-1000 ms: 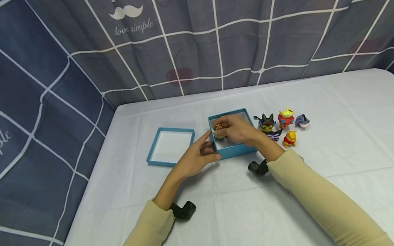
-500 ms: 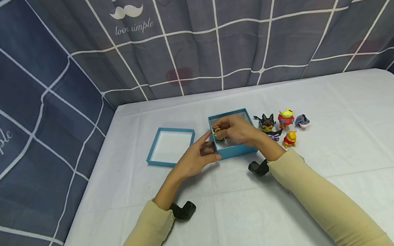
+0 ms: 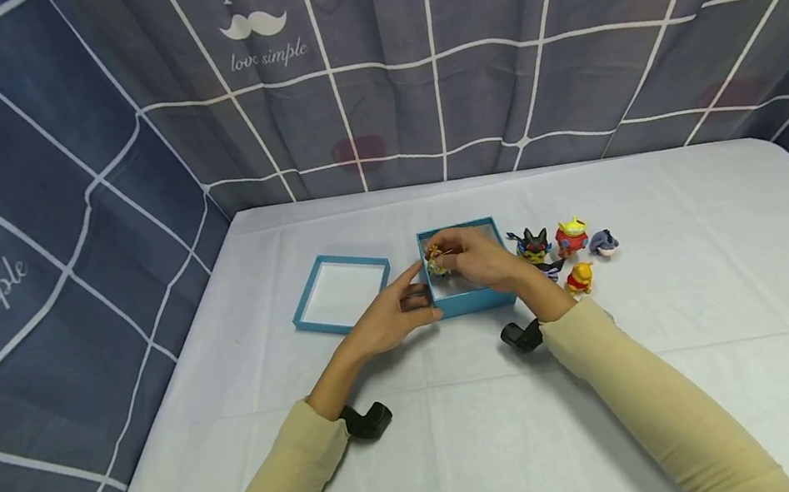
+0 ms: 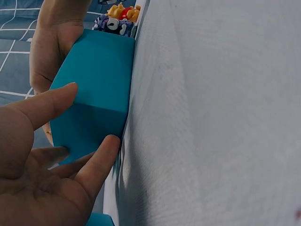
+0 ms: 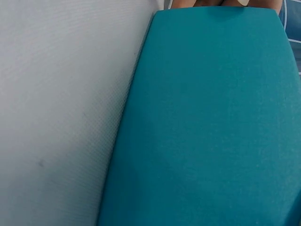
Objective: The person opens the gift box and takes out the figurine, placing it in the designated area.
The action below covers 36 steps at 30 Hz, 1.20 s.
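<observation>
A turquoise box [image 3: 474, 302] stands open on the white table. My left hand [image 3: 385, 319] holds its near left corner, the thumb on the front wall and the fingers along the left wall. In the left wrist view, the fingertips [image 4: 111, 143] lie against the box wall close to the tabletop. My right hand [image 3: 475, 258] reaches inside the box, where thumb and fingers pinch a small yellow-gold figurine [image 3: 434, 261] by the left wall. Part of that figurine hides behind the fingers. The right wrist view is mostly filled by the box wall [image 5: 202, 113].
The matching lid [image 3: 311, 325], white inside, lies left of the box. Right of it stand several toy figures: a black-eared one [image 3: 532, 245], a red-and-yellow alien [image 3: 571, 236], a grey-blue donkey [image 3: 604, 243] and a yellow bear [image 3: 581, 278]. A dark checked curtain [image 3: 391, 112] hangs behind the table.
The figurine has shifted and turned slightly between my right fingers, inside the box. My left hand, the box and the lid have stayed put.
</observation>
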Available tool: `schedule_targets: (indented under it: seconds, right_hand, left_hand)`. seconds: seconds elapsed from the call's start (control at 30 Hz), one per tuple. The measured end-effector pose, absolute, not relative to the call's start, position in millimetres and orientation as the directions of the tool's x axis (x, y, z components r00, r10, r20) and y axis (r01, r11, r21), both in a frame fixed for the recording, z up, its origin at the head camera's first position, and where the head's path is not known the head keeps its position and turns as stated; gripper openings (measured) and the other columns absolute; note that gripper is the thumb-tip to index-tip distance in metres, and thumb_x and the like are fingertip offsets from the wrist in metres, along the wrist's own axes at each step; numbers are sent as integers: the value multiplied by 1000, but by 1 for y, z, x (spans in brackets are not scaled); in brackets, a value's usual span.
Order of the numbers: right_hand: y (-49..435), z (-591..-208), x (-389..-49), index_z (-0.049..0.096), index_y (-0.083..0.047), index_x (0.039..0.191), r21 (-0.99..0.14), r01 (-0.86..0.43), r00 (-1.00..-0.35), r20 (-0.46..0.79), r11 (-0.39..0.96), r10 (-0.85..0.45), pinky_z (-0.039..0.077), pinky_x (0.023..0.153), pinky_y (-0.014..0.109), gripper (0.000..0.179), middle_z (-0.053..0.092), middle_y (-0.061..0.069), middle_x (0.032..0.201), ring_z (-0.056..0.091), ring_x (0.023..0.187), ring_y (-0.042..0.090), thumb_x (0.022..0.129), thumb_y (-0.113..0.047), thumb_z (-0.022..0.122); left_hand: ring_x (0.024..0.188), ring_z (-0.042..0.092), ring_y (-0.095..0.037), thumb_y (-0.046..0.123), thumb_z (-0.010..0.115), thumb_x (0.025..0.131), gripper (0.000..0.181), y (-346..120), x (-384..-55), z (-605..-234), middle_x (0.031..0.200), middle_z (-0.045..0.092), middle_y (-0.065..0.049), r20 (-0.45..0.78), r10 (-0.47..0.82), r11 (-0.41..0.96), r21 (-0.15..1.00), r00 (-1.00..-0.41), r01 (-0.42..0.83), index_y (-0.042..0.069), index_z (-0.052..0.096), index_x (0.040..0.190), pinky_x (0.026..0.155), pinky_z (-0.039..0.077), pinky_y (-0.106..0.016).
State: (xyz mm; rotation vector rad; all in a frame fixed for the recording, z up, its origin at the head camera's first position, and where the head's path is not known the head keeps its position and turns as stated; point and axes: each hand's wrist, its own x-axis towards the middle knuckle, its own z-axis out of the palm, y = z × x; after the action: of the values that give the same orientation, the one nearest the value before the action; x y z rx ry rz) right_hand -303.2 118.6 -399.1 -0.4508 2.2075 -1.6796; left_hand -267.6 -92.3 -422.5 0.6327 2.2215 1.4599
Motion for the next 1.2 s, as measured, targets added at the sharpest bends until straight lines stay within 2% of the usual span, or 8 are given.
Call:
schedule_targets:
  seconds: [0.13,0.23,0.53,0.8,1.0,1.2]
  right_hand:
    - [119,-401,-303,56,4,132,-973,-74,-904,-27,217,-427,46,97,49,30,56,21,129,55,117,33,103,-3,48]
    - [119,-401,-302,55,5,133,-978,-92,-914,8,187,-405,46,100,49,32,55,22,132,54,121,35,103,-3,50]
    - [120,-399,-299,55,7,132,-980,-123,-948,69,159,-311,50,95,45,33,59,23,127,59,113,34,101,-5,55]
    - [120,-395,-295,56,7,131,-963,-188,-953,132,192,-273,52,91,40,34,61,22,125,61,108,33,100,-5,57]
    - [120,-389,-289,58,7,129,-957,-212,-952,156,200,-264,53,90,41,31,62,20,123,63,106,31,100,-6,58]
    - [123,-378,-280,60,3,127,-944,-241,-951,185,225,-246,53,89,38,31,63,17,123,64,105,28,100,-10,59]
  left_hand:
    - [132,47,-33,21,69,95,85,-93,-268,-423,150,39,-23,-88,577,346,927,-812,146,14,14,160,104,43,-45]
    - [132,47,-33,21,69,95,85,-93,-268,-423,150,39,-22,-89,577,350,925,-812,147,14,14,160,103,44,-44]
    - [130,50,-31,20,69,95,84,-92,-268,-423,147,44,-21,-79,575,344,927,-814,153,11,15,159,102,45,-42]
    - [132,48,-31,19,61,100,74,-91,-267,-422,150,40,-23,-82,583,355,921,-808,163,6,16,158,104,43,-42]
    - [132,47,-30,21,62,100,76,-91,-267,-422,151,39,-20,-90,574,363,919,-814,155,9,16,159,105,42,-42]
    - [135,44,-35,21,61,100,78,-90,-265,-421,154,33,-22,-44,586,317,932,-809,179,9,13,159,106,41,-45]
